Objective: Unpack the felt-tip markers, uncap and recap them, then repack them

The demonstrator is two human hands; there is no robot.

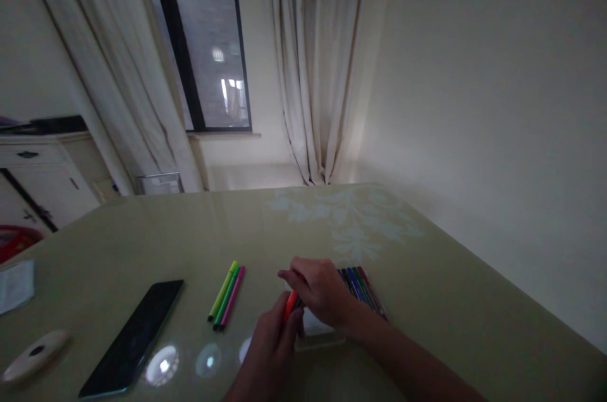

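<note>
An orange-red felt-tip pen (290,306) is gripped in my left hand (270,342), with its upper end close to my right thumb. My right hand (322,288) is curled over a clear, shallow pen case (320,342), its fingers closed and mostly hidden; what they hold I cannot make out. Several dark, blue, green and red felt-tip pens (363,288) lie side by side in the case, just right of that hand. To the left, a yellow-green pen (222,291), a green pen (227,296) and a magenta pen (232,298) rest together on the table.
A black phone (135,339) lies on the glossy greenish table (190,231). Left of it are a white oval object (36,354) and a pale packet (16,286). A wall (497,136) borders the right side; a curtained window (208,42) and a cabinet (42,168) stand behind.
</note>
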